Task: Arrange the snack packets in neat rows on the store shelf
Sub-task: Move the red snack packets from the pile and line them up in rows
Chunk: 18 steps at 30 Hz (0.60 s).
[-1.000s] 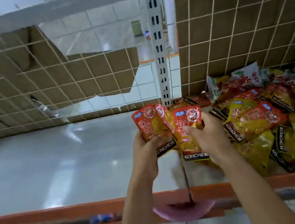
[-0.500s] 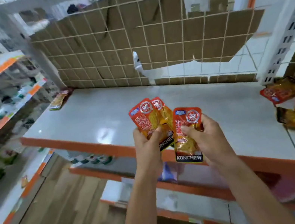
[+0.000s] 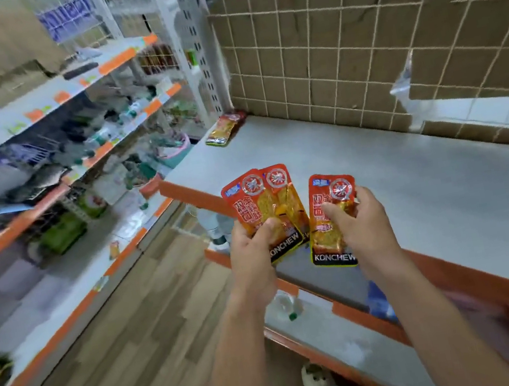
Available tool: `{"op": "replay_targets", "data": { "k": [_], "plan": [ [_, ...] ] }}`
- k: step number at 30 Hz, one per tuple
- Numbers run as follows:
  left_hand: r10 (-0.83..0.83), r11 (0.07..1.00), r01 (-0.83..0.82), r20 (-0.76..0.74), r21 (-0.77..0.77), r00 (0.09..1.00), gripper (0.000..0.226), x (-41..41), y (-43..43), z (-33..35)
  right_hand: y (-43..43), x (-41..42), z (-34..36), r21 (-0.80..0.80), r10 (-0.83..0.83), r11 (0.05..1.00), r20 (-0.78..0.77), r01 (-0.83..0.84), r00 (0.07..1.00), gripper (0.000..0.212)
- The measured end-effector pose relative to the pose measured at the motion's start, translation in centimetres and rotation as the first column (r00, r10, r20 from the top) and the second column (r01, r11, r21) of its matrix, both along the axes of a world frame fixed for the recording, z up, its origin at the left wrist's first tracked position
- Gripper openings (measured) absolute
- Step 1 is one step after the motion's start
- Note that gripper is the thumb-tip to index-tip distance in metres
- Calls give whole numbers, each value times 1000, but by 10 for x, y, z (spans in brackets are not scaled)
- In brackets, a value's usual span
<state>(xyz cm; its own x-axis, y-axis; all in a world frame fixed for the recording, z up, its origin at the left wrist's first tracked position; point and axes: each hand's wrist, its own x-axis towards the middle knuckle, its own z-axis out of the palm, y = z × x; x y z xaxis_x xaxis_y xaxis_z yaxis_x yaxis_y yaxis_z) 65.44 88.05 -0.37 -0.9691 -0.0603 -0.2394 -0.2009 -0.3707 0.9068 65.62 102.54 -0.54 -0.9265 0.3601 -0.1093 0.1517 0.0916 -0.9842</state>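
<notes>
My left hand (image 3: 253, 251) grips two overlapping red-and-yellow KONCHEW snack packets (image 3: 262, 205), thumb across their fronts. My right hand (image 3: 359, 225) pinches a single packet of the same kind (image 3: 331, 213), held upright just right of the pair. Both hands hover at the front edge of the white store shelf (image 3: 379, 177), which has an orange front strip. One more snack packet (image 3: 224, 127) lies flat in the shelf's far left corner against the wire-grid back.
A wire grid backed with brown cardboard (image 3: 355, 39) closes the shelf's rear. Lower shelves (image 3: 319, 317) with orange edges sit under my arms. Another shelving unit (image 3: 52, 153) full of goods stands at left across a wooden floor (image 3: 134, 367).
The view has swung left along the shelf, so the loose pile of packets at right is out of sight. My hands have drawn apart, separating the single packet from the pair.
</notes>
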Motion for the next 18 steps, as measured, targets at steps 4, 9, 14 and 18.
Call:
{"op": "replay_targets", "data": {
  "k": [4,9,14,18],
  "plan": [
    [101,993,-100,2,-70,995,26,-45,-47,-2,-39,-53,-4,-27,76,997,49,-75,996,22],
    [173,974,-172,-2,-147,985,20,-118,-100,2,-85,-128,-6,52,57,997,39,-59,998,25],
    [203,965,-204,-20,-164,979,17,-181,-130,-1,-117,-183,-2,67,0,998,-3,0,1000,50],
    [225,969,-219,46,-111,973,8,-225,-142,-3,-135,-216,-6,112,-48,993,37,44,998,50]
  ]
}}
